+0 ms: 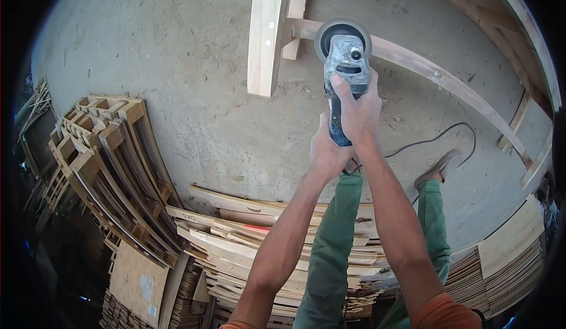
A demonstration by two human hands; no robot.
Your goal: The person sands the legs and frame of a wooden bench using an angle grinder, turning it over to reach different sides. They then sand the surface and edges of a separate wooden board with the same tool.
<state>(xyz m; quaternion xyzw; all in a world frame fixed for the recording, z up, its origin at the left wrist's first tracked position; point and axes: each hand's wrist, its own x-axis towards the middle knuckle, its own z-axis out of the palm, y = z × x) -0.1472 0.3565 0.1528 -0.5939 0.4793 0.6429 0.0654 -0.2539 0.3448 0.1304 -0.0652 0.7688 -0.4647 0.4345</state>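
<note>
Both my hands are closed on a dusty angle grinder (348, 64), held out in front of me over the concrete floor. My right hand (361, 108) wraps the body just behind the head, its thumb along the top. Lower down, my left hand (329, 149) grips the rear of the dark handle, near where the cord leaves. The round disc (321, 37) at the far end overlaps a long, curved wooden plank (433, 73) in this view. Beyond the disc, to the left, a pale wooden board (265, 40) crosses the plank's end.
Wooden pallets (112, 152) are stacked on the left. A pile of boards (253, 235) lies close by my legs, with more stacked sheets (510, 252) at lower right. The black cord (433, 137) loops over the floor near my shoe (436, 169). A wooden frame (501, 28) stands at upper right.
</note>
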